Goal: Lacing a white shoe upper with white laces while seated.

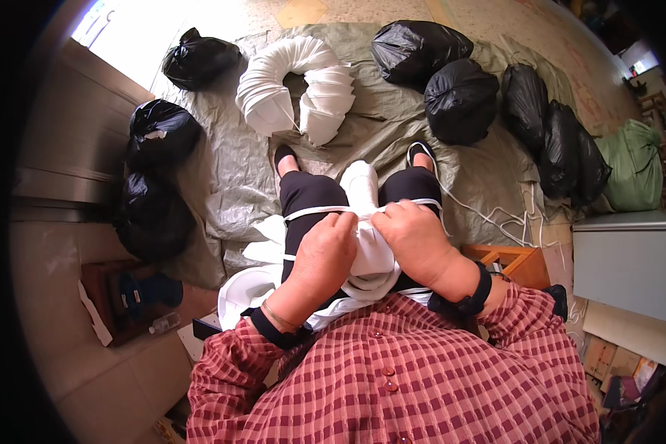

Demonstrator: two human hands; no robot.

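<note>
In my lap, between my knees, lies a bundle of white cloth pieces (370, 255), with a rounded white end (360, 185) pointing away from me. A narrow white strap (314, 212) runs across both thighs. My left hand (324, 248) is closed, with its fingertips pinched on the strap at the bundle's left side. Opposite it, my right hand (416, 235) is closed on the strap too, thumb and fingers pressed together close to the left hand. The exact grip under the fingers is partly hidden. More white pieces (244, 292) hang beside my left thigh.
A ring-shaped stack of white pieces (325, 55) rests on the grey-green tarp (392, 111) beyond my feet. Black bags (459, 100) line both sides. A green sack (633, 166), white cords (496, 218) and a wooden stool (525, 263) are at right; a bottle (164, 323) lies at left.
</note>
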